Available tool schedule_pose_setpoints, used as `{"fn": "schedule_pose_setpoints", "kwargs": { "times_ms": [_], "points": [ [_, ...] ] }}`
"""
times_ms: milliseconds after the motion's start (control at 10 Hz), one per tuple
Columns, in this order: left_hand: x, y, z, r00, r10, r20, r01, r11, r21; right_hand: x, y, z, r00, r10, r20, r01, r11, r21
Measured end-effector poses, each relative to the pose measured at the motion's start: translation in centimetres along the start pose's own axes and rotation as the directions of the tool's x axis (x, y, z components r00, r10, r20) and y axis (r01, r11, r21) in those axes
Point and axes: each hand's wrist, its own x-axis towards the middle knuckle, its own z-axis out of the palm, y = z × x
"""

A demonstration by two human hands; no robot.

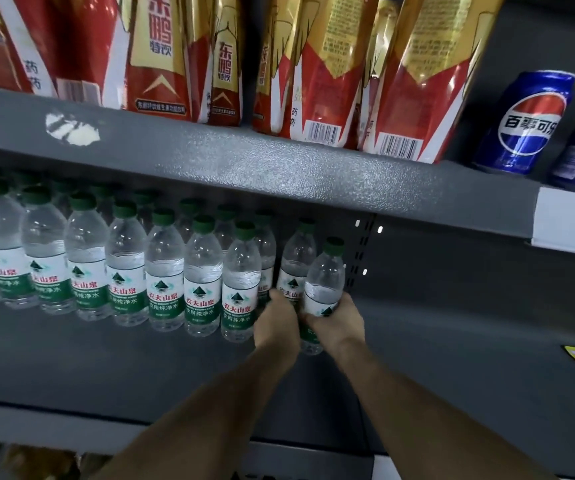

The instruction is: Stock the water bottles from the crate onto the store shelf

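I am reaching both hands into the grey shelf. My right hand is gripping a green-capped water bottle around its lower label, fingers wrapped tight. My left hand is closing around a second bottle just behind it. To the left of my hands, a row of bottles is standing upright. Above my hands, red-and-gold cartons and blue cans are sitting.

Both your bare forearms reach forward and up, converging until the hands sit just beside each other. Your left hand curls its fingers around a bottle, knuckles toward you. Your right hand wraps another bottle at its lower body.
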Motion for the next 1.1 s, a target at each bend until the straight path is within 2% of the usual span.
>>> {"fn": "schedule_pose_setpoints", "kwargs": {
  "times_ms": [100, 200, 300, 400, 600, 700, 800, 900, 1100],
  "points": [
    [-1.4, -1.2, -0.4, 0.997, -0.018, 0.080, 0.003, 0.982, 0.191, -0.1, -0.4, 0.6, 0.999, 0.001, -0.037, -0.001, 1.000, -0.025],
    [-1.8, -2.4, -1.5, 0.982, -0.034, 0.188, -0.030, 0.945, 0.325, -0.3, -0.8, 1.2, 0.999, -0.022, -0.030, 0.021, 0.999, -0.042],
    [-1.6, -3.5, -2.5, 0.973, -0.004, 0.231, -0.094, 0.907, 0.410, -0.7, -1.3, 2.1, 1.000, -0.022, -0.003, 0.022, 1.000, -0.003],
    [-1.0, -4.0, -2.9, 0.967, 0.001, 0.255, -0.106, 0.911, 0.400, -1.0, -1.5, 3.4, 0.999, -0.049, -0.010, 0.049, 0.999, 0.020],
    [-0.9, -4.0, -2.6, 0.981, 0.010, 0.193, -0.088, 0.910, 0.404, -0.5, -1.7, 4.0, 0.998, -0.051, 0.036, 0.050, 0.998, 0.025],
    [-1.0, -3.7, -2.6, 0.975, 0.012, 0.224, -0.129, 0.849, 0.513, -0.3, -1.6, 4.3, 0.997, -0.045, 0.067, 0.042, 0.998, 0.039],
    [-1.2, -3.9, -2.8, 0.963, 0.015, 0.270, -0.163, 0.829, 0.535, -0.4, -1.8, 4.6, 0.996, 0.004, 0.085, -0.006, 1.000, 0.030],
    [-1.6, -4.3, -3.5, 0.958, 0.011, 0.288, -0.166, 0.838, 0.521, -0.9, -1.8, 4.8, 0.995, 0.041, 0.086, -0.044, 0.998, 0.034],
    [-4.0, -5.6, -6.5, 0.975, 0.067, 0.214, -0.157, 0.885, 0.438, -4.2, -0.6, 4.0, 0.993, 0.066, 0.095, -0.069, 0.997, 0.029]
  ]
}}
